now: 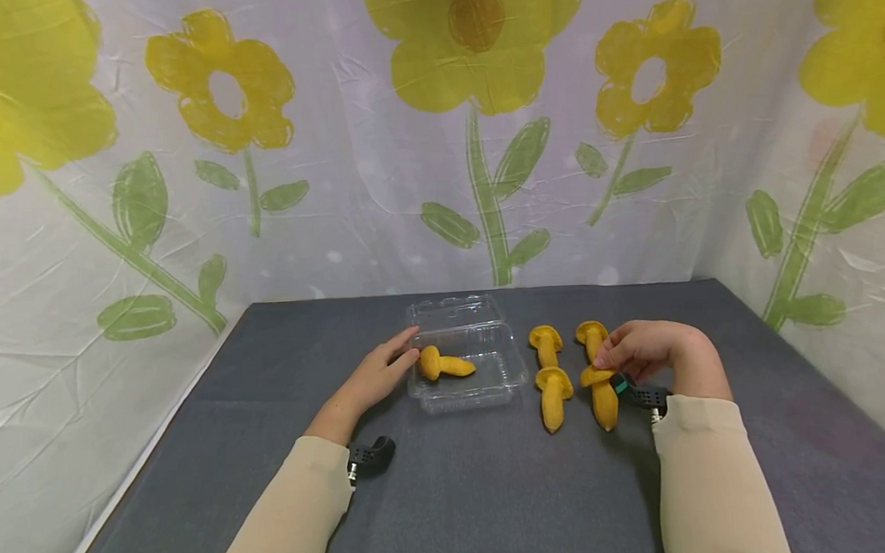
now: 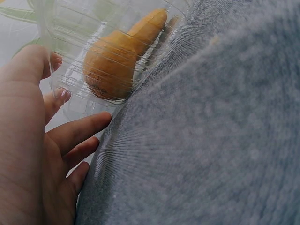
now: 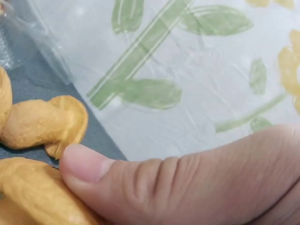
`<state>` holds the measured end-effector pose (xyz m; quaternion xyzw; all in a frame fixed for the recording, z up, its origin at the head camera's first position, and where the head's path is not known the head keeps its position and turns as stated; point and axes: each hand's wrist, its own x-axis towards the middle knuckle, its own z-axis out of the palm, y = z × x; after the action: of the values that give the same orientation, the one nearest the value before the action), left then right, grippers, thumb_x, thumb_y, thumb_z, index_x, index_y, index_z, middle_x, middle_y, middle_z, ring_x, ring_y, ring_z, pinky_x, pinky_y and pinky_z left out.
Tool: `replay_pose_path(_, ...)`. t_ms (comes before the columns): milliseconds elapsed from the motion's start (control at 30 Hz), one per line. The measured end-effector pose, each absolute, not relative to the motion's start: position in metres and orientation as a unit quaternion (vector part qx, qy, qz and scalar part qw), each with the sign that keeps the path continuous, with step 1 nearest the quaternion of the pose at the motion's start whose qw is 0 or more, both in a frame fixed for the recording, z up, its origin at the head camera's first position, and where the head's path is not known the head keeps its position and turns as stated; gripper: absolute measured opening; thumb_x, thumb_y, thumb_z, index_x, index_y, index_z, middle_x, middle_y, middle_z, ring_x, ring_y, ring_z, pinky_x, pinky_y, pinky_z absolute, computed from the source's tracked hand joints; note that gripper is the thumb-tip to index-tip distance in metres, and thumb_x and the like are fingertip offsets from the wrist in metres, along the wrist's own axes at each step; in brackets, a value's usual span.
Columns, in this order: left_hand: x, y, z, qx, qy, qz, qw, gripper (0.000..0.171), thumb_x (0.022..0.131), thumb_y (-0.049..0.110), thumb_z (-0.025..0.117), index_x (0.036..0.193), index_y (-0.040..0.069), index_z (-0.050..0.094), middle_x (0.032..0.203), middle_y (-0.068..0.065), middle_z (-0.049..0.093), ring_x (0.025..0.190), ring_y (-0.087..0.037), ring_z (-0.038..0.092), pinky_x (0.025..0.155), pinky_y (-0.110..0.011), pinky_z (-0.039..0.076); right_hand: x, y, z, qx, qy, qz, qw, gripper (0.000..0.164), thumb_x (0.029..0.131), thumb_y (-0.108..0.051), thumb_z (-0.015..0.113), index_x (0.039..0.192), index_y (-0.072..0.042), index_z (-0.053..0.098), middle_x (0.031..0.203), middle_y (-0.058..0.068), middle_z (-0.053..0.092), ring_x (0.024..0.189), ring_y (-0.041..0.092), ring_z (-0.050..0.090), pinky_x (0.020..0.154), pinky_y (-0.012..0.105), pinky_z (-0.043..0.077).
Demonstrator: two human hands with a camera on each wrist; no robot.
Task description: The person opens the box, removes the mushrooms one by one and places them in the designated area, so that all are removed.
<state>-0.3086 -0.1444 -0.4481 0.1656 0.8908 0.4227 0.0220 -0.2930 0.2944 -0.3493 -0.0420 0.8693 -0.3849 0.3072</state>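
Observation:
A clear plastic clamshell box (image 1: 470, 399) stands with its lid up, holding one yellow toy mushroom (image 1: 447, 366) on its side. My left hand (image 1: 373, 379) is at the box's left wall, fingers spread and fairly straight; the left wrist view has the fingertips (image 2: 104, 119) right at the plastic. To the right lie more yellow mushrooms in two columns, caps away from me. My right hand (image 1: 652, 347) pinches the near mushroom of the right column (image 1: 605, 402) at its cap. In the right wrist view the thumb (image 3: 89, 166) presses on yellow mushroom surface; the other fingers are hidden.
Between the box and my right hand lies the left column, a far mushroom (image 1: 546, 344) and a near one (image 1: 553, 400). A far mushroom (image 1: 592, 335) heads the right column. Dark grey cloth covers the table (image 1: 454, 493); flower-printed curtains (image 1: 335, 232) enclose its back and sides.

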Motion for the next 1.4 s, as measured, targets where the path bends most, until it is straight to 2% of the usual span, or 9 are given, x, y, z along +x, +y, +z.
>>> replay_pose_path(233,-0.308,-0.143,-0.448,0.170,0.888,0.426,0.020,0.057,0.111,0.035,0.047,0.163,0.018,0.032,0.154,-0.017,0.048,0.140,-0.036,0.046,0.110,-0.059,0.040,-0.294,0.293,-0.354,-0.021,0.873,-0.379,0.308,0.023,0.099,-0.028,0.071,0.098,-0.005,0.066,0.071,0.000,0.047,0.060,0.015,0.038,0.065,0.032,0.044)
replay_pose_path(367,-0.309,-0.144,-0.448,0.172,0.889,0.425,0.019,0.057,0.111,0.035,0.047,0.163,0.018,0.033,0.152,-0.017,0.049,0.139,-0.036,0.047,0.110,-0.058,0.041,-0.291,0.292,-0.353,0.004,0.886,-0.358,0.296,0.027,0.097,-0.032,0.074,0.096,-0.007,0.065,0.075,0.000,0.050,0.067,0.017,0.046,0.069,0.034,0.050)
replay_pose_path(467,-0.309,-0.144,-0.448,0.172,0.889,0.425,0.019,0.057,0.111,0.036,0.048,0.163,0.018,0.033,0.152,-0.017,0.050,0.139,-0.035,0.048,0.110,-0.057,0.041,-0.289,0.292,-0.353,0.014,0.890,-0.348,0.294,0.029,0.096,-0.033,0.075,0.082,-0.012,0.061,0.071,-0.002,0.047,0.064,0.015,0.043,0.067,0.034,0.049)
replay_pose_path(633,-0.307,-0.143,-0.446,0.173,0.889,0.425,0.020,0.058,0.111,0.036,0.048,0.163,0.018,0.033,0.153,-0.018,0.049,0.139,-0.036,0.047,0.110,-0.058,0.040,-0.288,0.290,-0.349,0.013,0.895,-0.335,0.295,0.043,0.097,-0.033,0.073,0.066,-0.021,0.047,0.060,-0.004,0.033,0.055,0.012,0.027,0.058,0.031,0.037)
replay_pose_path(767,-0.307,-0.143,-0.445,0.175,0.888,0.425,0.021,0.057,0.111,0.035,0.048,0.163,0.018,0.033,0.152,-0.017,0.050,0.139,-0.036,0.047,0.110,-0.057,0.041,-0.284,0.289,-0.344,0.021,0.909,-0.310,0.277,0.032,0.094,-0.034,0.076,0.072,-0.017,0.060,0.069,-0.001,0.047,0.058,0.013,0.033,0.058,0.031,0.037)
replay_pose_path(933,-0.307,-0.144,-0.447,0.173,0.889,0.424,0.019,0.058,0.110,0.036,0.048,0.163,0.018,0.033,0.152,-0.017,0.050,0.139,-0.035,0.047,0.110,-0.057,0.041,-0.280,0.288,-0.337,0.038,0.916,-0.304,0.259,0.024,0.091,-0.033,0.080,0.094,-0.010,0.076,0.089,0.007,0.063,0.062,0.015,0.039,0.057,0.030,0.036)
replay_pose_path(1167,-0.309,-0.144,-0.448,0.171,0.890,0.422,0.017,0.057,0.111,0.036,0.048,0.163,0.018,0.033,0.153,-0.017,0.048,0.140,-0.035,0.047,0.111,-0.057,0.041,-0.281,0.285,-0.328,0.027,0.927,-0.285,0.241,0.026,0.093,-0.032,0.077,0.088,-0.007,0.072,0.084,0.008,0.062,0.071,0.021,0.050,0.065,0.036,0.048)
replay_pose_path(1333,-0.310,-0.144,-0.449,0.172,0.889,0.423,0.017,0.057,0.111,0.035,0.048,0.163,0.018,0.033,0.153,-0.017,0.048,0.139,-0.035,0.047,0.110,-0.056,0.041,-0.278,0.282,-0.318,0.017,0.931,-0.287,0.224,0.030,0.094,-0.032,0.077,0.099,-0.003,0.069,0.100,0.014,0.066,0.091,0.032,0.060,0.083,0.047,0.054)
replay_pose_path(1400,-0.310,-0.144,-0.449,0.172,0.888,0.425,0.018,0.056,0.111,0.034,0.048,0.163,0.018,0.034,0.153,-0.017,0.048,0.140,-0.035,0.047,0.111,-0.056,0.041,-0.276,0.280,-0.314,0.015,0.930,-0.296,0.217,0.033,0.093,-0.031,0.077,0.102,-0.002,0.066,0.106,0.017,0.065,0.092,0.033,0.060,0.083,0.048,0.054)
